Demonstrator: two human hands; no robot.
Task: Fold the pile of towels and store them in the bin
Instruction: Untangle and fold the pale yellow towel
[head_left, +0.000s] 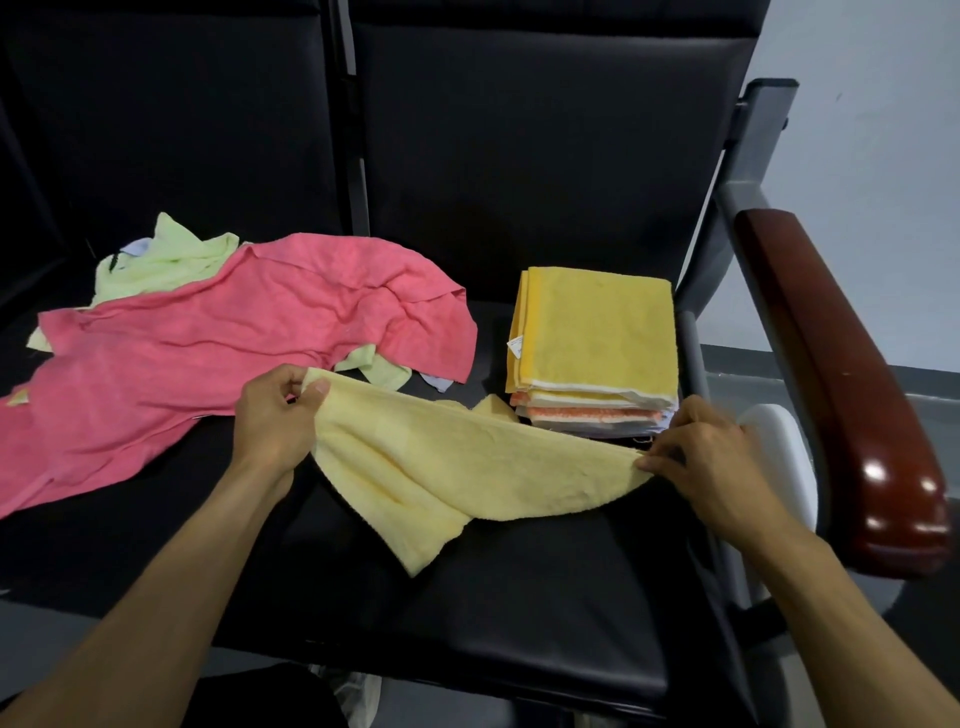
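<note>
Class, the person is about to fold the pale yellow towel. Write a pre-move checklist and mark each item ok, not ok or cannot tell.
1. Left hand grip on one corner of the pale yellow towel: ok.
2. Right hand grip on the other end: ok.
3. Towel spread flat: not ok, it sags and is twisted.
4. Folded stack tidy: ok.
5. Pink towel clear of the fold: ok.
6. Bin within reach: cannot tell, none in view.

The pink towel (208, 353) covers most of the green towel (161, 257), running off-frame left.
</note>
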